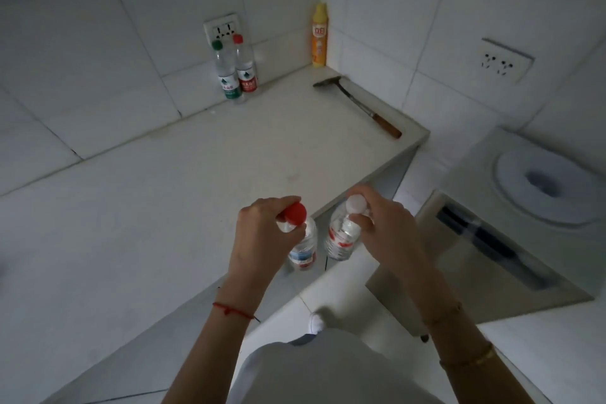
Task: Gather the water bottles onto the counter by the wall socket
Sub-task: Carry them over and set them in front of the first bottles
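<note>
Two bottles [236, 70] upright below socket [224, 29]; two bottles [323, 236] held upright.

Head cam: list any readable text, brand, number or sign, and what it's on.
None reads for certain.
Yellow spray can: red block with two white characters, too blurred to quote.
Green-capped bottle: green label, white print, unreadable.
Red-capped bottle by the socket: red label, unreadable.
Bottle in left hand: label blurred.
Bottle in right hand: red marks, unreadable.

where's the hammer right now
In the head view the hammer lies flat on the counter at its far right end, near the yellow spray can in the corner, well right of the two standing bottles.
</note>
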{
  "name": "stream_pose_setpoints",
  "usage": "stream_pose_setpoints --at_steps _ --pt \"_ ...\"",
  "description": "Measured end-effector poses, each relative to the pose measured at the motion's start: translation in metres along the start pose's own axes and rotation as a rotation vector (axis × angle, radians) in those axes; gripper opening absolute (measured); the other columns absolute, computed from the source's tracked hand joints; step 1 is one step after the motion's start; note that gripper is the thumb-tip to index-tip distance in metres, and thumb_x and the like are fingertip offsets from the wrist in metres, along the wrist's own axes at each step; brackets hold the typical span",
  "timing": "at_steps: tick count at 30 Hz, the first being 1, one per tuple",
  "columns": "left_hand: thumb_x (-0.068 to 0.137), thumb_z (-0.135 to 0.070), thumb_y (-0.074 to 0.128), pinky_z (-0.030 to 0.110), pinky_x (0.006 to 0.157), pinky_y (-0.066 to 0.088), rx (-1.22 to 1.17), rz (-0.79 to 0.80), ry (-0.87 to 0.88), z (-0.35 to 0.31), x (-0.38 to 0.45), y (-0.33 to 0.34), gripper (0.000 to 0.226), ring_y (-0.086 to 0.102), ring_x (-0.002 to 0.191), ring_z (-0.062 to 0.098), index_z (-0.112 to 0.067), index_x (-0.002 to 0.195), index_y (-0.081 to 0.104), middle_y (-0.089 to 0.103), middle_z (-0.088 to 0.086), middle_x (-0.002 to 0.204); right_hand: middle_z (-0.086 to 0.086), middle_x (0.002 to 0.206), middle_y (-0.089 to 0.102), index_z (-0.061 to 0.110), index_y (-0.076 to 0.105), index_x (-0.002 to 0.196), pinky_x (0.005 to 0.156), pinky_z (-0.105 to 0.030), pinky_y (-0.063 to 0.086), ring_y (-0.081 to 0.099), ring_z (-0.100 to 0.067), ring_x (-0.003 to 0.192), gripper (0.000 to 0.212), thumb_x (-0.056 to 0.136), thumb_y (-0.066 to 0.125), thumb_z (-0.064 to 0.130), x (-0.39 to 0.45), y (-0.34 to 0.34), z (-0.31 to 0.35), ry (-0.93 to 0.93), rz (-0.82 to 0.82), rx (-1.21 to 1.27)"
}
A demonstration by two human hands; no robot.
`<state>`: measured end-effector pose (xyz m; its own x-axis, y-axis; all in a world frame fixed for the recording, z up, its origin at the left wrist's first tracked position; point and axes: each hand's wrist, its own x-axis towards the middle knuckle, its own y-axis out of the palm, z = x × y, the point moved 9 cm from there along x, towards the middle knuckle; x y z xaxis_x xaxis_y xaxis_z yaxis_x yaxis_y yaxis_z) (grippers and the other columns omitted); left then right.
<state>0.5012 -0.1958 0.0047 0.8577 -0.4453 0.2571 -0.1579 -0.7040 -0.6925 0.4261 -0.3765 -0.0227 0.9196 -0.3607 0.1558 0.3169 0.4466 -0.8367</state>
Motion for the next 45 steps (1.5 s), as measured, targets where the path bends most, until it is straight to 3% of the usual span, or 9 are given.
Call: stream_pose_setpoints --at_steps 5,12,19,23,27,33,38,41,45 --pt "0.065 -0.014 0.082 0.030 0.079 0.056 0.041 -0.052 -0.013 0.013 0.065 -0.003 0.043 0.067 0.080 0.013 -0.018 0.106 0.071 0.074 0.001 0.096 0.001 0.095 0.068 0.025 0.050 0.113 0.076 -0.026 0.050 0.063 -0.016 0.086 0.032 0.085 0.065 0.018 0.085 0.010 0.011 -0.084 0.014 0.055" --pt "0.068 -0.015 0.081 0.030 0.081 0.057 0.093 -0.088 -0.039 0.033 0.144 -0.007 0.040 0.068 0.084 0.015 -0.015 0.107 0.070 0.074 0.003 0.100 0.008 0.082 0.059 0.027 0.048 0.110 0.068 -0.024 0.045 0.058 -0.011 0.075 0.034 0.084 0.066 0.016 0.188 0.024 0.026 -0.184 0.030 0.064" --pt "0.069 -0.017 0.080 0.032 0.086 0.055 0.104 -0.130 -0.173 0.066 0.223 -0.003 0.041 0.067 0.090 0.016 -0.015 0.109 0.069 0.073 0.004 0.105 -0.001 0.096 0.070 0.025 0.050 0.111 0.071 -0.022 0.048 0.067 -0.017 0.086 0.036 0.082 0.069 0.016 0.291 0.050 0.038 -0.282 0.061 0.065" --pt "0.068 -0.015 0.081 0.034 0.087 0.054 0.108 -0.166 -0.253 0.088 0.267 0.000 0.042 0.067 0.091 0.019 -0.015 0.109 0.069 0.073 0.005 0.104 -0.001 0.098 0.070 0.024 0.049 0.109 0.073 -0.027 0.053 0.067 -0.020 0.090 0.034 0.082 0.069 0.016 0.351 0.069 0.044 -0.340 0.083 0.072" --pt "0.068 -0.015 0.081 0.033 0.086 0.054 0.129 -0.240 -0.315 0.112 0.318 -0.002 0.039 0.067 0.090 0.019 -0.014 0.106 0.070 0.074 0.006 0.101 -0.003 0.100 0.069 0.023 0.049 0.111 0.076 -0.042 0.055 0.066 -0.025 0.092 0.034 0.083 0.067 0.013 0.421 0.091 0.050 -0.386 0.118 0.102" --pt "0.068 -0.014 0.080 0.021 0.081 0.047 0.162 -0.268 -0.393 0.157 0.396 -0.001 0.037 0.066 0.087 0.015 -0.014 0.104 0.071 0.074 0.005 0.097 -0.004 0.095 0.068 0.018 0.052 0.111 0.072 -0.031 0.052 0.064 -0.021 0.085 0.033 0.082 0.067 0.011 0.504 0.130 0.068 -0.438 0.158 0.145" --pt "0.067 -0.011 0.078 0.020 0.073 0.048 0.159 -0.278 -0.406 0.187 0.449 -0.005 0.029 0.063 0.077 0.012 -0.015 0.096 0.074 0.075 0.003 0.087 -0.005 0.090 0.068 0.013 0.053 0.108 0.060 -0.025 0.046 0.062 -0.020 0.076 0.031 0.081 0.067 0.006 0.558 0.154 0.079 -0.449 0.161 0.147" --pt "0.070 -0.012 0.077 0.019 0.078 0.043 0.163 -0.276 -0.437 0.205 0.474 -0.006 0.029 0.062 0.082 0.012 -0.016 0.098 0.072 0.074 0.003 0.091 -0.004 0.088 0.067 0.011 0.054 0.108 0.052 -0.013 0.033 0.054 -0.012 0.068 0.032 0.080 0.067 0.004 0.585 0.169 0.085 -0.466 0.172 0.135" --pt "0.073 -0.013 0.075 0.020 0.076 0.040 0.158 -0.304 -0.496 0.227 0.497 -0.008 0.025 0.060 0.081 0.013 -0.014 0.098 0.072 0.073 0.004 0.091 -0.003 0.085 0.067 0.011 0.053 0.108 0.052 -0.017 0.035 0.059 -0.016 0.067 0.032 0.081 0.067 0.006 0.612 0.185 0.088 -0.464 0.171 0.133"
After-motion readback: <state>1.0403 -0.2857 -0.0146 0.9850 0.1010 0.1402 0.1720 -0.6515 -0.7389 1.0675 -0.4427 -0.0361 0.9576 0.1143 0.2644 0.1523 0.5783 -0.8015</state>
